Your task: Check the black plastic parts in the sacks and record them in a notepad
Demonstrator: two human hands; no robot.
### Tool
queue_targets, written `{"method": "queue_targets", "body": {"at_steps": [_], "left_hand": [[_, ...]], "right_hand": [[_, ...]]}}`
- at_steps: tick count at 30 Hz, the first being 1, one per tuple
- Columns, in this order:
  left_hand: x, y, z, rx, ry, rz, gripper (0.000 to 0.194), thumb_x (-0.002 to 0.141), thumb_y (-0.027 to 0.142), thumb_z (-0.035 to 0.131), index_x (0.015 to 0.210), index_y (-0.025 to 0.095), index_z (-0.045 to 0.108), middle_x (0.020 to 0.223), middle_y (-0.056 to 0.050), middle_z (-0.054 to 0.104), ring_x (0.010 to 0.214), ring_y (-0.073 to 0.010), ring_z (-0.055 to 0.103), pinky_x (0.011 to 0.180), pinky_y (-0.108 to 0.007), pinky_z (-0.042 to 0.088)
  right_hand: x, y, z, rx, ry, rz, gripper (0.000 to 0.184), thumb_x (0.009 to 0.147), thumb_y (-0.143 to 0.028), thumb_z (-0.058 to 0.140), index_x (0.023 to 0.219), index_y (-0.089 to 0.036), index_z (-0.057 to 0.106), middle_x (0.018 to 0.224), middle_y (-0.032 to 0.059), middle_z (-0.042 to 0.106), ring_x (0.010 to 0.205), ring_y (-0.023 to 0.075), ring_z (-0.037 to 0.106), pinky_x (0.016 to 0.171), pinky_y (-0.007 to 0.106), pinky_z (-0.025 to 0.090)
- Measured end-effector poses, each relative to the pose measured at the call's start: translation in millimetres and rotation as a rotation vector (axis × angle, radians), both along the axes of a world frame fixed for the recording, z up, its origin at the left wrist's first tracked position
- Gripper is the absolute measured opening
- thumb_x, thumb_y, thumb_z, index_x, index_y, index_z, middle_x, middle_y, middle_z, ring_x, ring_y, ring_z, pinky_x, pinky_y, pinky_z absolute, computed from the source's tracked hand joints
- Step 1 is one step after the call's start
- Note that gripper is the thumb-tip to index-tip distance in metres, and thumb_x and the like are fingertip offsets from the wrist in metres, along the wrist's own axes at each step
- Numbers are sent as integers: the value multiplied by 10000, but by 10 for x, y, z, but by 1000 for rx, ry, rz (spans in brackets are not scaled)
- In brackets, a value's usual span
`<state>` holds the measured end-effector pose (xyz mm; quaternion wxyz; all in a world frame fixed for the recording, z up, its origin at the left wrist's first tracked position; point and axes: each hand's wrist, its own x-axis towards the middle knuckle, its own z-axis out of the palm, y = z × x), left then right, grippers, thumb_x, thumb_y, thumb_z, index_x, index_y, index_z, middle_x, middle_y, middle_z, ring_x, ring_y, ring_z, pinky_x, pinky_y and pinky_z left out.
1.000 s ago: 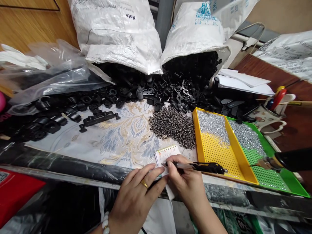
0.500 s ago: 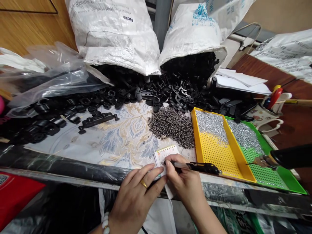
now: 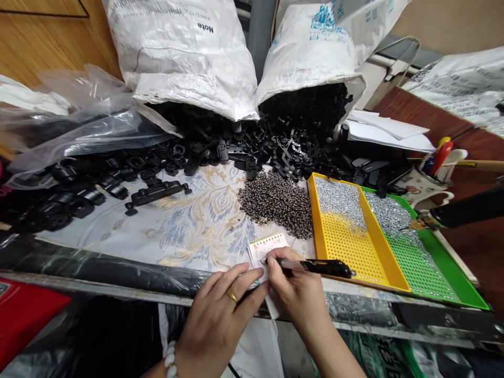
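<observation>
Notepad [image 3: 260, 252], taken as clock centre with 12 pointing away from the person, lies at the near edge of the desk [image 3: 145, 247]; its lower part reaches over the dark front edge. Spiral binding at its 12 o'clock end; coloured marks on the page, too small to read.

Right hand [image 3: 297, 278], between 4 and 5 o'clock: grasping a black pen [image 3: 333, 266] in a writing grip. Pen nearly level, back end toward 3 o'clock, point end over the page; tip contact cannot be told.

Left hand [image 3: 226, 302], between 7 and 8 o'clock: released, fingers extended, fingertips on the pad's lower left. Ring [image 3: 232, 295] on one finger.

Surroundings: pile of small dark metal pieces [image 3: 277, 202] at 12, near the pad. Yellow tray [image 3: 352, 249] at 3, holding silvery pieces; green tray [image 3: 427, 262] just beyond, likewise. Black bar-shaped part [image 3: 159, 195] at 10. White sack [image 3: 189, 58] at 11.
</observation>
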<state>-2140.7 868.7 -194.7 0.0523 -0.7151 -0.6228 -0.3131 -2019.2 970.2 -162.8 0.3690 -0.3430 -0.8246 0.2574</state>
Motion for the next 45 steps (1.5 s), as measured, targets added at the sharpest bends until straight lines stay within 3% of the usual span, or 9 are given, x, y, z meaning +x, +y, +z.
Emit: {"method": "queue_targets", "body": {"at_steps": [3, 6, 11, 18, 24, 28, 36, 42, 45], "left_hand": [[0, 1, -7, -7, -7, -7, 410, 843, 221, 533, 1233, 334, 476, 1204, 74, 574, 1136, -152, 452, 967, -295, 267], [-5, 5, 9, -18, -16, -9, 327, 864, 228, 495, 1173, 329, 532, 1195, 76, 579, 1136, -157, 450, 959, -300, 268], [-19, 23, 98, -21, 11, -21, 281, 883, 202, 436, 1119, 283, 565, 1209, 80, 571, 1129, -148, 449, 943, -309, 269], [5, 45, 142, -44, 69, -6, 317, 871, 227, 461, 1177, 272, 529, 1178, 59, 587, 1091, -157, 466, 909, -314, 289], [20, 69, 149, -19, 103, -5, 292, 897, 208, 390, 1123, 261, 567, 1142, 49, 610, 1071, -163, 479, 878, -313, 307], [21, 58, 137, -45, 102, 1, 295, 890, 207, 403, 1134, 263, 559, 1158, 43, 602, 1080, -172, 477, 886, -321, 306], [35, 60, 133, -35, 74, 18, 311, 858, 203, 471, 1148, 286, 545, 1162, 69, 601, 1074, -162, 487, 887, -321, 316], [17, 63, 198, -27, 153, -1, 303, 838, 149, 472, 1106, 248, 570, 1201, 68, 586, 1051, -166, 506, 846, -319, 343], [18, 57, 195, -40, 149, -4, 312, 829, 145, 485, 1114, 246, 563, 1208, 74, 581, 1063, -169, 498, 853, -322, 337]], "right_hand": [[13, -16, 12, 39, 1, 9, 175, 811, -164, 449, 667, -143, 547, 595, 7, 540, 561, 102, 522, 540, 208, 402], [61, 12, 45, -47, 42, -9, 160, 820, -185, 456, 697, -158, 556, 614, 2, 558, 572, 103, 536, 537, 203, 420], [136, 102, 61, -155, 92, 33, 161, 814, -210, 517, 964, -206, 576, 915, 25, 624, 861, 129, 590, 758, 226, 473], [122, 22, -13, -79, 66, -48, 108, 809, -222, 483, 752, -175, 562, 663, 8, 572, 621, 120, 561, 544, 214, 453], [163, 32, 1, -72, 39, -26, 175, 841, -226, 457, 943, -190, 595, 881, 37, 652, 837, 149, 608, 771, 282, 496], [150, 54, 4, -69, 96, -18, 191, 840, -206, 477, 997, -197, 586, 928, 40, 649, 884, 141, 604, 800, 269, 495], [124, 62, 24, -89, 114, -42, 173, 811, -198, 500, 956, -194, 593, 909, 40, 655, 858, 147, 621, 777, 261, 507], [158, 20, 5, -167, 126, -42, 115, 820, -234, 477, 842, -179, 576, 765, 21, 610, 702, 125, 593, 599, 210, 488], [153, 29, 5, -134, 126, -32, 117, 822, -209, 474, 875, -182, 574, 797, 23, 607, 748, 130, 587, 652, 226, 484]]}}
